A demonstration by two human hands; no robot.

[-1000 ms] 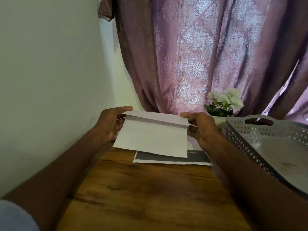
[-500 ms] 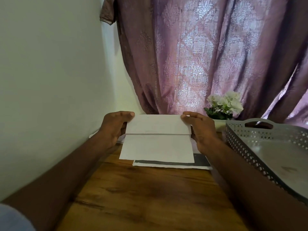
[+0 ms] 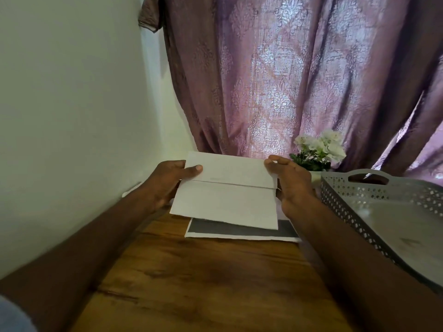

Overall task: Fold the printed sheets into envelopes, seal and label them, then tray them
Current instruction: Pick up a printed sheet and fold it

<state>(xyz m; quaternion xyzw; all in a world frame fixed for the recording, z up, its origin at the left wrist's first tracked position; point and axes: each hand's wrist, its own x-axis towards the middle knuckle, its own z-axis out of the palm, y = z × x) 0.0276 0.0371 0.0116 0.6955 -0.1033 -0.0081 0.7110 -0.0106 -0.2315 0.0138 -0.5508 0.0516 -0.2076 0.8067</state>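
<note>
Holding folded sheet (image 3: 225, 195) above tabletop (image 3: 203, 279), my left hand (image 3: 167, 182) and right hand (image 3: 291, 182) pinching its ends; printed sheet (image 3: 239, 231) beneath, tray (image 3: 359, 195) right of sheet.

You are in a home, in the corner of a lived-in room. A mauve patterned curtain (image 3: 287, 80) hangs right behind your wooden worktop (image 3: 203, 283), with a plain pale wall (image 3: 67, 104) on your left. A small pot of white flowers (image 3: 318, 149) stands by the curtain, beside a grey perforated tray (image 3: 374, 195) with a handle.
</note>
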